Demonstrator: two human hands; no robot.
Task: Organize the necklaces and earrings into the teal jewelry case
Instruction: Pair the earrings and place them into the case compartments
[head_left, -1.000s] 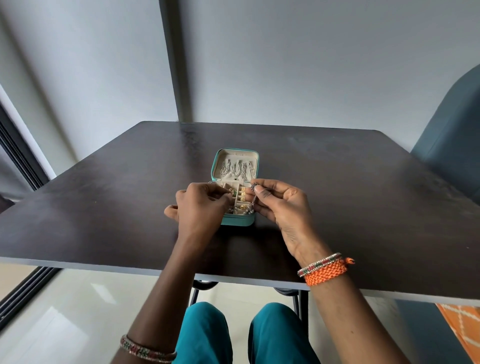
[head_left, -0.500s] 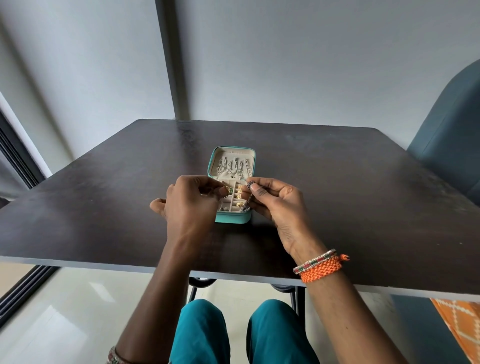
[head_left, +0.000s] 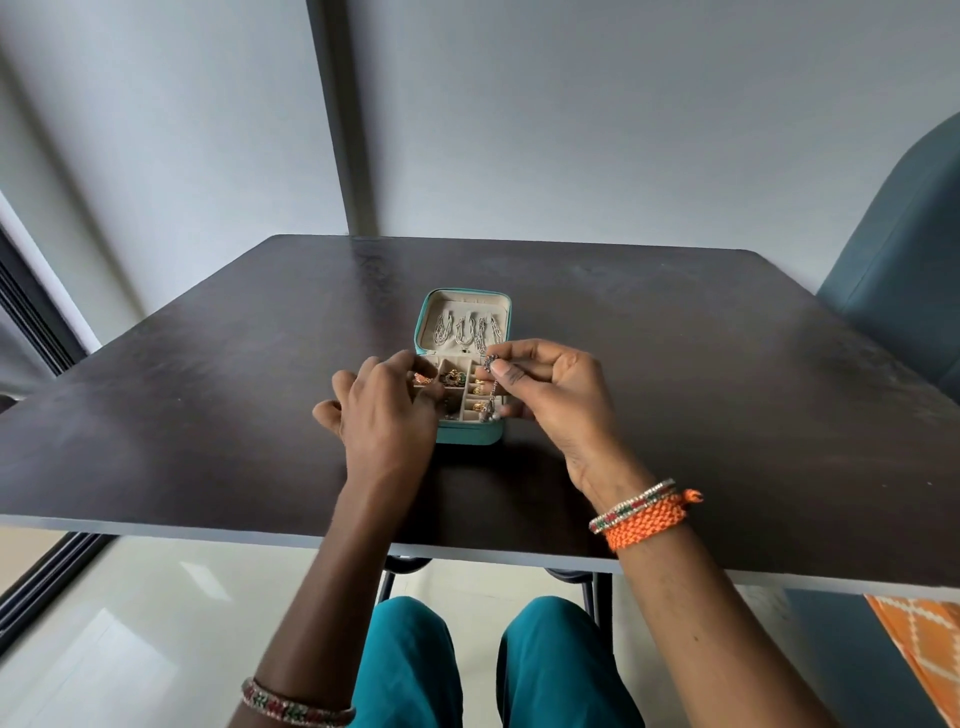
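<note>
1. Teal jewelry case (head_left: 470, 433) sits open on the dark table (head_left: 727, 364), near the middle and a little toward the near edge, its lid (head_left: 464, 322) standing up at the far side.
2. Inside the lid, several silvery necklaces (head_left: 467, 330) hang side by side against the pale lining.
3. The near half of the case is split into small compartments; gold-toned earrings (head_left: 453, 377) lie in the far middle one, and more gold pieces (head_left: 477, 387) show in the compartments along the right side.
4. The right hand (head_left: 553, 395) is at the right side of the case, thumb and forefinger pinched together on the top of a dangling earring (head_left: 491, 392); its other fingers are curled.
5. That earring hangs down from the pinch as a thin chain, with a small cluster at its lower end just above the near right compartments.
6. The left hand (head_left: 387, 410) is over the left side of the case, back of the hand up, fingers bent toward the left compartments; whether the fingertips have hold of anything cannot be told, since the hand hides them.
7. A beaded bangle and an orange braided band (head_left: 647, 522) circle the right wrist, and a beaded bangle (head_left: 296, 706) is on the left forearm.
8. A blue-grey chair (head_left: 904, 280) stands at the far right of the table.
</note>
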